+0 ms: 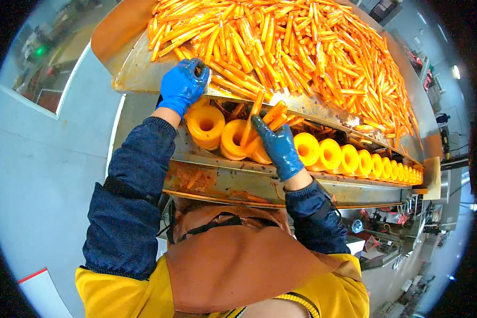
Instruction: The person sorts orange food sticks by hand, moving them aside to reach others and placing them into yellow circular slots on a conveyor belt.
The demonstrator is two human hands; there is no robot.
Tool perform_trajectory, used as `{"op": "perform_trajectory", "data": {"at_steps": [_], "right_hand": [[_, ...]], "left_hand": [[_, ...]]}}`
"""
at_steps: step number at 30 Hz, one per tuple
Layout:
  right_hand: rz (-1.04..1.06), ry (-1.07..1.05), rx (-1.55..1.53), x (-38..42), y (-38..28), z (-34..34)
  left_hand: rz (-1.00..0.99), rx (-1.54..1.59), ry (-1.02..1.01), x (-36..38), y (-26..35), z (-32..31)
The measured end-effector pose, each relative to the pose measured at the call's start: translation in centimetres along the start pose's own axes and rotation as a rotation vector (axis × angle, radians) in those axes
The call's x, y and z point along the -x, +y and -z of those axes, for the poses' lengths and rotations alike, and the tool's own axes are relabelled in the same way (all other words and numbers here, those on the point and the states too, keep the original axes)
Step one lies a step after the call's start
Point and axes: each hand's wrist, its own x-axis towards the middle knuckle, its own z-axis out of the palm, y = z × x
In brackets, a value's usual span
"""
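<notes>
My left hand [184,87], in a blue glove, is curled closed at the near left edge of the pile of oily orange food sticks [302,58]; what is in its fingers, if anything, is hidden. My right hand [279,147], in a wet, stained blue glove, is closed on a few orange sticks [274,113] over the row of cups. One stick [253,117] slants by its thumb, its lower end inside the opening of a yellow-orange cup [233,139]. Left of that stands another round cup [205,125] with a dark opening.
A steel tray [143,66] with raised sides holds the pile. More cups [331,153] run in a line to the right. A metal ledge [222,185] with orange residue lies in front of me. Machinery [392,233] stands at the lower right.
</notes>
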Motion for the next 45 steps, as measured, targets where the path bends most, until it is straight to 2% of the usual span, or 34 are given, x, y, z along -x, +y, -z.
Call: {"op": "perform_trajectory", "data": {"at_steps": [2, 4, 5, 6, 8, 13, 15, 16, 18, 20, 22, 23, 26, 27, 28, 30, 31, 32, 35, 37, 38, 40, 41, 42, 44, 45], "right_hand": [[-0.045, -0.013, 0.082, 0.1, -0.2, 0.9], [-0.128, -0.106, 0.407, 0.0, -0.2, 1.3], [-0.233, -0.167, 0.507, 0.5, -4.4, 1.0], [-0.233, -0.166, 0.507, 0.5, -3.9, 0.5], [0.027, -0.175, 0.604, 0.2, -2.7, -0.1], [0.070, -0.234, 0.730, -0.5, -2.5, 0.3], [-0.107, -0.304, 0.664, -0.2, -3.9, 1.0], [-0.106, -0.302, 0.664, 0.0, -3.7, 1.3], [0.026, -0.190, 0.587, 0.4, -2.9, 1.9], [0.062, -0.233, 0.695, 0.3, -3.3, 1.6], [0.229, -0.234, 0.855, 0.3, -2.5, 0.6], [0.212, -0.189, 0.880, 0.3, -2.9, 0.6], [0.087, -0.178, 0.872, -0.5, -3.1, 2.3], [0.175, -0.118, 0.850, -0.2, -2.7, 3.0], [0.173, -0.111, 0.851, 0.3, -1.8, 3.6], [-0.087, 0.037, -0.088, 1.1, 0.7, 5.0], [-0.142, 0.026, -0.069, 1.3, 1.1, 5.9], [-0.180, -0.003, 0.114, 1.7, 1.4, 6.7], [-0.098, 0.046, 0.122, 2.7, -0.5, 6.7], [0.019, 0.169, -0.128, 2.4, -2.0, 5.6], [0.020, 0.174, -0.129, 2.2, -2.0, 5.0], [-0.042, 0.058, -0.008, 1.6, -1.4, 3.5], [0.145, 0.050, 0.160, 1.3, -1.3, 2.6], [-0.003, -0.057, 0.533, 1.3, -1.5, 3.2], [0.161, 0.114, 0.161, 1.6, -1.8, 2.8], [0.101, 0.159, 0.217, 1.7, -2.2, 3.5]], "left_hand": [[-0.028, -0.025, 0.041, 0.0, -0.1, -0.2], [-0.025, -0.029, 0.039, 0.0, -0.2, -0.2], [-0.023, -0.034, 0.037, 0.0, -0.2, -0.2], [-0.024, -0.035, 0.038, -0.1, -0.1, -0.1], [0.031, -0.025, -0.032, -0.1, 0.3, 0.4], [-0.010, -0.068, 0.025, 0.0, -0.4, -0.3], [-0.019, -0.062, 0.023, 0.0, -0.4, -0.2], [-0.019, -0.045, 0.033, 0.0, -0.4, -0.3], [-0.021, -0.027, 0.044, -0.1, -0.6, -0.6], [-0.008, -0.007, 0.042, 0.0, -0.6, -0.7], [-0.013, -0.024, 0.024, 0.0, -0.3, -0.4], [-0.008, -0.043, 0.010, 0.0, -0.1, -0.1], [-0.025, -0.033, 0.038, 0.1, -0.4, -0.4], [-0.043, -0.047, 0.056, 0.0, -0.7, -0.7], [-0.050, -0.043, 0.055, -0.1, -0.6, -0.7], [0.000, -0.058, 0.046, 0.1, -0.3, -0.6], [0.008, -0.042, 0.005, 0.1, -0.2, -0.2], [0.011, -0.040, 0.000, 0.2, -0.1, -0.2], [0.019, -0.057, 0.000, -0.1, -0.2, -0.3], [-0.018, -0.063, 0.009, -0.1, -0.4, -0.5], [-0.022, -0.062, 0.009, -0.1, -0.5, -0.6], [-0.031, -0.058, 0.025, -0.1, -0.4, -0.4], [-0.034, -0.059, 0.026, 0.0, -0.2, -0.2], [-0.022, -0.067, 0.015, 0.1, 0.0, -0.1], [-0.010, -0.075, 0.002, 0.0, -0.1, 0.0], [-0.009, -0.066, 0.011, -0.1, -0.3, -0.2]]}}
